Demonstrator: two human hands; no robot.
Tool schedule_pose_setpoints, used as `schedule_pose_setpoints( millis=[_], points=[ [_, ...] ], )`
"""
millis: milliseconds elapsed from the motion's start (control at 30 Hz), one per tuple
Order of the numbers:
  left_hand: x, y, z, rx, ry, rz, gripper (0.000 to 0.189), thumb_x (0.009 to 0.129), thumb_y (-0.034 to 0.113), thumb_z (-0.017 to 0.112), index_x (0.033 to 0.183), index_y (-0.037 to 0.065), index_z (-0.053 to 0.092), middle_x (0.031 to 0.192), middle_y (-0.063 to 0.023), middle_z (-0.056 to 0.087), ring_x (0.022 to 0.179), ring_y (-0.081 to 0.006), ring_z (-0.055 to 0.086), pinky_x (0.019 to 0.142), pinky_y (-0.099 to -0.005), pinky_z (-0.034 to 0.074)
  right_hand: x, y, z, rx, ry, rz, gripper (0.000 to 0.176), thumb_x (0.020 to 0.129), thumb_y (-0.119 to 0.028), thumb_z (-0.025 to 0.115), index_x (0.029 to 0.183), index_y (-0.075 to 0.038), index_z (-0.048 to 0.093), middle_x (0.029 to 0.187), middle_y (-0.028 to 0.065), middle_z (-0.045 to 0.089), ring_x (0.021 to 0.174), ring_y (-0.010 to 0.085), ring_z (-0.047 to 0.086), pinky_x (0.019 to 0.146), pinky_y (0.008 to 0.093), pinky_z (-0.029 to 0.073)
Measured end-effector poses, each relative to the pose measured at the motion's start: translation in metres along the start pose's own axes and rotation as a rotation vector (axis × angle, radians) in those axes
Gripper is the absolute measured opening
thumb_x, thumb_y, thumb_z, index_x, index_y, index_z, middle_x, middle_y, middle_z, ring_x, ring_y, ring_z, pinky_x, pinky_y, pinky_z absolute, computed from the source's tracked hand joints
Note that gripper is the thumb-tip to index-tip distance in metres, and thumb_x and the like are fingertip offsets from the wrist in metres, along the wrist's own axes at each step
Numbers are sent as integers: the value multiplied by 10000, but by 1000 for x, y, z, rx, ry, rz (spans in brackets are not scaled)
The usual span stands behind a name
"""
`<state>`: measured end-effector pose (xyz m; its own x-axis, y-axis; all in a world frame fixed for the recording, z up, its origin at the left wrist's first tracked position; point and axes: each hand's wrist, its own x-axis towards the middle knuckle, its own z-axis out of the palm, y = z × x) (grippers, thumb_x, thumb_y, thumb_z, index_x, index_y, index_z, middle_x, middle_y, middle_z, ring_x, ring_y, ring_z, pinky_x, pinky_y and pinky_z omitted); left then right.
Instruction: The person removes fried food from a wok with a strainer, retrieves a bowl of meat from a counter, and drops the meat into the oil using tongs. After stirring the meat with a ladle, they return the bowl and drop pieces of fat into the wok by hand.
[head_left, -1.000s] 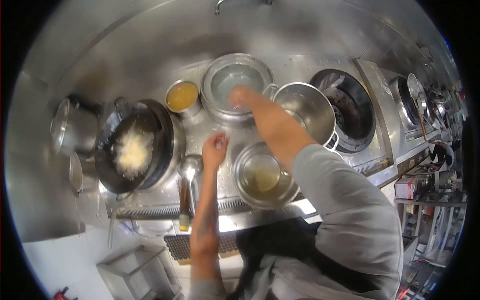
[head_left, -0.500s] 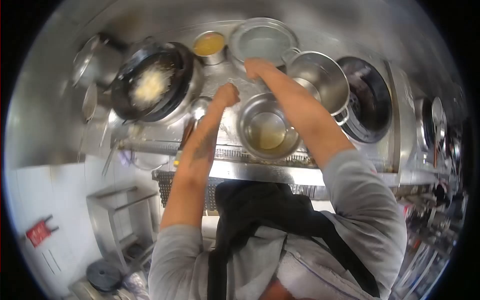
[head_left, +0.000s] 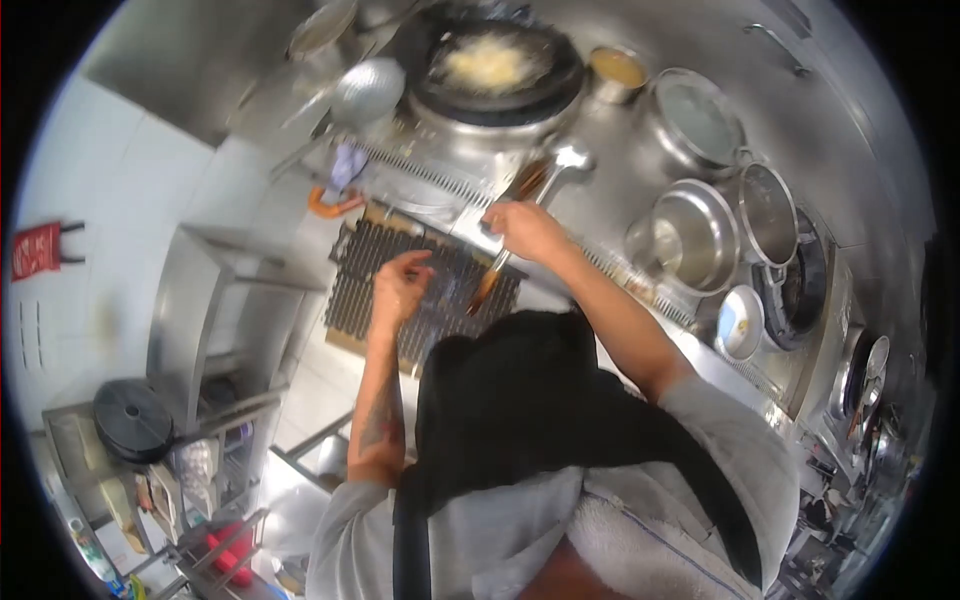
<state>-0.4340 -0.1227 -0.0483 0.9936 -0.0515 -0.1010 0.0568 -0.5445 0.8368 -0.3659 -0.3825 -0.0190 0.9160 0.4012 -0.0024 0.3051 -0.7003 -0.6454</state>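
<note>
My right hand (head_left: 525,230) is closed at the front edge of the steel stove, around or against the handle of a ladle (head_left: 572,160); its fingers partly hide the grip. A brown-handled utensil (head_left: 530,180) lies beside the ladle. Lower and to the left, my left hand (head_left: 400,285) is raised above the dark floor mat (head_left: 370,265), fingers apart and curled, holding nothing. Farther back, pale food (head_left: 490,62) sits in a black wok (head_left: 560,75) of bubbling liquid.
A perforated skimmer (head_left: 370,92) rests left of the wok. Behind and right stand a tin of yellow liquid (head_left: 618,70), a pan of cloudy liquid (head_left: 700,115), a steel bowl (head_left: 715,240), a tall pot (head_left: 768,210) and a small white bowl (head_left: 740,322).
The view has turned left. Both hands have come back from over the stove, the right to the ladle at its front edge. The left has opened. A white bowl now shows at the right.
</note>
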Motion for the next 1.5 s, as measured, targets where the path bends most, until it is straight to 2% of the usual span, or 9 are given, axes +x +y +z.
schedule_pose_setpoints(
  millis=[300,467,700,767,833,900,1167,1433,1500],
  points=[
    [-163,-165,-161,200,295,-376,326,833,187,719,1120,39,681,963,-158,717,923,-286,693,816,-377,529,113,18,273,-258,-519,130,443,762,-369,637,1007,-8,713,1104,210,665,1015,371,647,914,441,497],
    [-226,-197,-200,240,374,-593,331,844,204,714,1121,27,679,1013,-177,703,941,-282,687,828,-382,532,112,118,315,-160,-431,715,449,758,-309,634,1130,-65,697,1238,178,627,1167,352,587,990,400,468],
    [-243,-224,-227,168,457,-708,347,853,229,707,1122,12,677,1059,-197,688,962,-310,676,859,-377,527,107,142,329,-302,-626,699,457,776,-354,643,1111,-47,698,1268,166,618,1162,307,603,973,403,486],
    [-215,-214,-244,240,443,-673,349,837,219,717,1123,21,680,1060,-193,690,974,-306,672,877,-384,517,105,173,364,-417,-554,747,406,755,-332,650,1042,-55,727,1215,206,633,1130,311,620,955,431,496],
    [-174,-230,-254,229,441,-596,345,818,205,729,1112,31,685,1049,-185,692,978,-301,668,871,-391,513,106,159,377,-512,-599,730,432,868,-271,578,1223,-32,641,1323,215,568,1231,505,489,1020,668,349],
    [-126,-238,-267,261,403,-467,332,800,195,740,1086,34,692,1027,-186,692,975,-313,663,869,-396,513,126,26,303,-550,-512,821,474,865,-312,598,1243,-27,621,1376,199,525,1281,440,469,1064,578,363],
    [125,-187,-339,417,430,207,220,847,203,659,1019,82,721,983,-217,674,912,-405,644,845,-438,508,199,-1,284,-122,-634,317,503,807,-388,682,1134,-7,652,1181,188,646,1117,341,605,958,399,471],
    [338,-210,-440,310,373,184,263,901,185,566,1070,24,687,752,-172,698,733,-325,696,680,-385,538,172,12,307,-30,-243,366,402,830,-376,642,1018,-23,683,964,192,692,957,374,651,843,450,500],
    [386,-231,-460,-314,268,-118,341,956,141,492,1240,-38,552,1010,-219,686,925,-297,689,765,-379,539,148,-14,300,-18,-181,592,439,823,-417,652,1017,-25,684,1002,221,679,991,389,638,863,451,495]
  ],
)
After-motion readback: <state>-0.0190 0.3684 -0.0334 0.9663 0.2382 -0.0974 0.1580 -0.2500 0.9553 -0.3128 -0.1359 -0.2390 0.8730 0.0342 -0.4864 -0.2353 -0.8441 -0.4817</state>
